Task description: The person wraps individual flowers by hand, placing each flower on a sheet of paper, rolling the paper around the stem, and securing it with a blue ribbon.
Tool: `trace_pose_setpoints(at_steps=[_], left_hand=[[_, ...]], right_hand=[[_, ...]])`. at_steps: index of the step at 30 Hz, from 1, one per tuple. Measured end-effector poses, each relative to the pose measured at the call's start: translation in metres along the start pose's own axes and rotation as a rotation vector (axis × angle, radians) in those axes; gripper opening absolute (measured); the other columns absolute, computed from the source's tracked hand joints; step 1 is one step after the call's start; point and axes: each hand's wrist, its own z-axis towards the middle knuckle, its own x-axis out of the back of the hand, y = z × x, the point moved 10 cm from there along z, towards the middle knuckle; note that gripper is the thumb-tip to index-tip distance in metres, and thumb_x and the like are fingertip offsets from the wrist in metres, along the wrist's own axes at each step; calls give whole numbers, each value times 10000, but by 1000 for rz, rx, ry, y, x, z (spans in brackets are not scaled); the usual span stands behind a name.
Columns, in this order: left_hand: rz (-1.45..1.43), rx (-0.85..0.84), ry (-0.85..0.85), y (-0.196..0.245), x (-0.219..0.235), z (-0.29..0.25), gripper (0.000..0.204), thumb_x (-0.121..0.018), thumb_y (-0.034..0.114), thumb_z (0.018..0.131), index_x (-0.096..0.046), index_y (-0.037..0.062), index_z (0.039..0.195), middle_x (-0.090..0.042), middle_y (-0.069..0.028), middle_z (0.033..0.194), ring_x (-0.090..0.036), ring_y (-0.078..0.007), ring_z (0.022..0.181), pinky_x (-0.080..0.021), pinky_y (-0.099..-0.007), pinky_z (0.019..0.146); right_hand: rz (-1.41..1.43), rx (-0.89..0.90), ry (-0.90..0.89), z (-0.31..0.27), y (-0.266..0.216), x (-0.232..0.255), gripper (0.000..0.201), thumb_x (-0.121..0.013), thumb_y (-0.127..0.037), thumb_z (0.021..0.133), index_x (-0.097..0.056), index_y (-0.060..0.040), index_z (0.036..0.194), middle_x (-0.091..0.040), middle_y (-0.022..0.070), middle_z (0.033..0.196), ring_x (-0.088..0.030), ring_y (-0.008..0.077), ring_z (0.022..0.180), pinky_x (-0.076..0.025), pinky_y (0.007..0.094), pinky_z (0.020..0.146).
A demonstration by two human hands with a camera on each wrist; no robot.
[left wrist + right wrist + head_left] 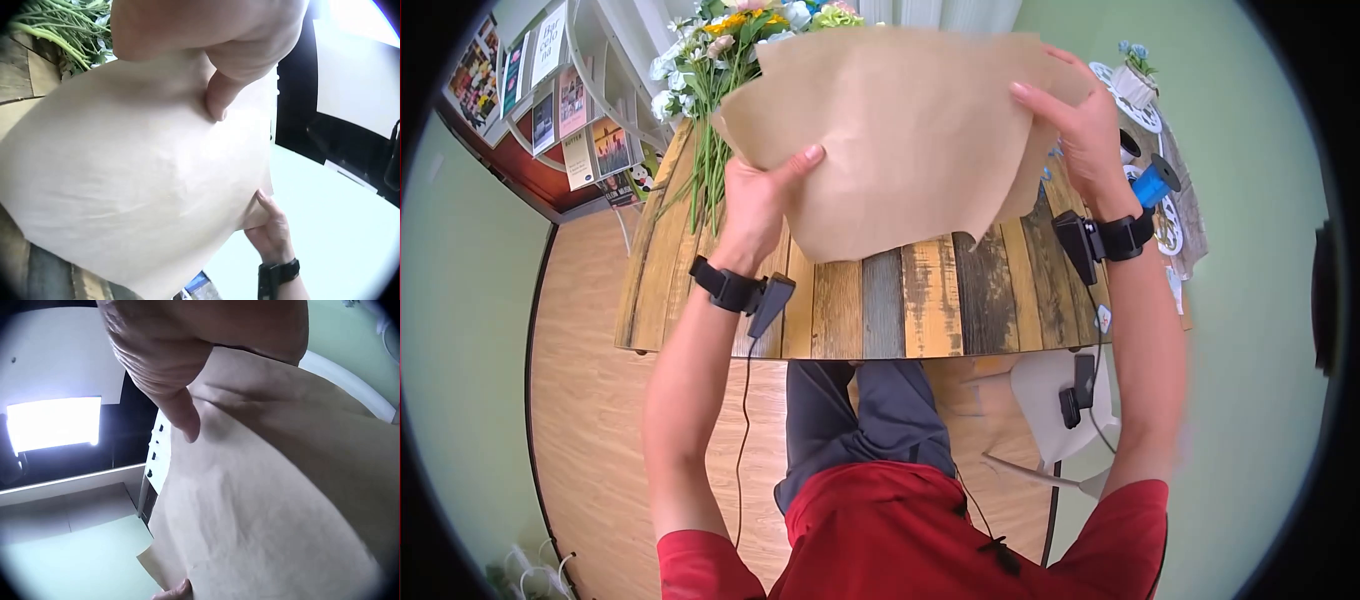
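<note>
A large sheet of brown kraft paper [890, 150] is held up over the table, bowed and lightly creased. At its left edge my left hand [762, 200] pinches it, thumb on the near face and fingers hidden behind. My right hand [1086, 135] grips the upper right edge the same way, and a fold of the paper hangs below it. Both thumbs press on the paper in the wrist views, the left thumb [220, 100] and the right thumb [187, 419]. Behind the sheet on the left lies a bunch of flowers [700, 75] with long green stems [708, 180].
The wooden plank table [840, 310] spans the front. At its right side are a blue ribbon spool [1155, 182] and a small potted plant [1137, 80]. A book rack [580, 110] stands at the left, a white chair [1050, 400] below right. Cables hang from both wrists.
</note>
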Motion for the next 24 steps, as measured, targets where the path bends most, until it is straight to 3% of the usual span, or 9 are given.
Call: trace_pose_setpoints(at_steps=[1, 4, 8, 10, 13, 17, 21, 23, 24], left_hand=[[-42, -41, -2, 8, 2, 3, 346, -789, 75, 804, -664, 17, 1122, -702, -73, 1054, -651, -152, 939, -521, -314, 851], [-56, -101, -28, 20, 7, 10, 300, -792, 72, 800, -689, 16, 1076, -714, -71, 1007, -666, -140, 870, -540, -294, 800], [38, -95, -52, 25, 3, 14, 240, -771, 62, 815, -704, 24, 1042, -720, -59, 967, -671, -132, 818, -545, -285, 759], [77, -155, -31, 38, -5, 5, 230, -757, 56, 823, -705, 18, 1044, -719, -55, 958, -665, -120, 809, -541, -277, 747], [161, -222, 33, 53, -14, -13, 203, -723, 47, 849, -704, 7, 1048, -711, -37, 950, -647, -97, 814, -522, -263, 733], [183, -298, 119, 62, -24, -34, 187, -708, 59, 870, -705, -2, 1047, -704, -18, 950, -623, -73, 820, -502, -246, 718], [181, -193, 58, 47, -40, -40, 210, -697, 35, 863, -703, 2, 1071, -704, -18, 974, -618, -66, 834, -499, -239, 730], [255, -290, 38, 51, -46, -41, 299, -658, 18, 877, -682, 29, 1175, -714, -12, 1011, -609, -48, 878, -500, -234, 761], [260, -306, 34, 52, -47, -40, 299, -660, 21, 878, -682, 29, 1176, -717, -16, 1014, -613, -49, 878, -500, -233, 760]], right_hand=[[-5, 5, -5, -1, 6, 1, 517, -755, -69, 784, -560, 36, 1251, -693, 67, 1048, -673, 161, 900, -537, 283, 807], [314, 25, -145, -11, 40, -3, 859, -817, -117, 730, -334, -9, 1432, -511, 96, 1372, -501, 205, 1257, -394, 356, 1065], [220, -226, -222, -36, 89, -30, 976, -867, -170, 679, -290, -22, 1453, -481, 113, 1391, -477, 224, 1281, -379, 368, 1081], [64, -37, -138, -38, 80, -41, 1079, -912, -214, 629, -255, -12, 1461, -455, 127, 1402, -456, 244, 1299, -372, 379, 1089], [201, 11, -86, -45, 68, -54, 1178, -951, -275, 574, -225, 10, 1457, -451, 141, 1393, -447, 253, 1307, -361, 383, 1100], [87, 84, -29, -54, 57, -70, 1409, -966, -335, 535, -16, 40, 1507, -294, 209, 1500, -339, 303, 1385, -303, 400, 1138], [-68, 117, -14, -69, 69, -84, 1474, -953, -309, 535, 100, 41, 1506, -199, 258, 1540, -262, 338, 1424, -259, 417, 1159], [-157, 68, 56, -69, 72, -87, 1422, -911, -253, 567, 115, 43, 1506, -154, 289, 1550, -218, 358, 1442, -222, 423, 1173], [-185, 83, 105, -68, 70, -86, 1271, -852, -188, 611, 9, 66, 1510, -249, 292, 1515, -288, 353, 1414, -256, 418, 1157]])
